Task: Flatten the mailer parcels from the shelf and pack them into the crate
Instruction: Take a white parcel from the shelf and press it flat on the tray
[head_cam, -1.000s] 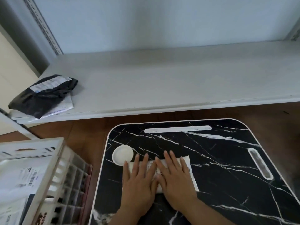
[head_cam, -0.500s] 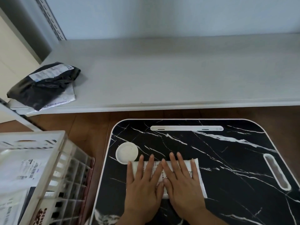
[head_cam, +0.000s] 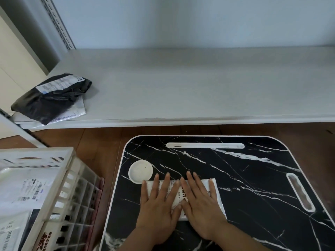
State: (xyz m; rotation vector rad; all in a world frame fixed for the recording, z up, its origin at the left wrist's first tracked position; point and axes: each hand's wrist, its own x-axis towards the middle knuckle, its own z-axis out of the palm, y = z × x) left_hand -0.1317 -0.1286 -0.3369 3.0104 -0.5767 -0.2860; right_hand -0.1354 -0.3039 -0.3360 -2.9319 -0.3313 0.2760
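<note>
Around us we see a grey shelf [head_cam: 199,84] ahead, with a black mailer parcel [head_cam: 52,96] lying at its left end on top of a white mailer [head_cam: 72,114]. At lower left stands a white lattice crate [head_cam: 59,180] with labelled parcels [head_cam: 23,189] already inside. Before us is a black marble-patterned lap table [head_cam: 244,178] with a round white cup recess [head_cam: 140,171] just beside the white mailer parcel [head_cam: 175,194] we work on. Nothing stands between us and that parcel. Our left hand [head_cam: 157,212] and right hand [head_cam: 201,209] lie side by side, palms down, fingers straight and slightly spread, pressing the parcel flat against the table.
</note>
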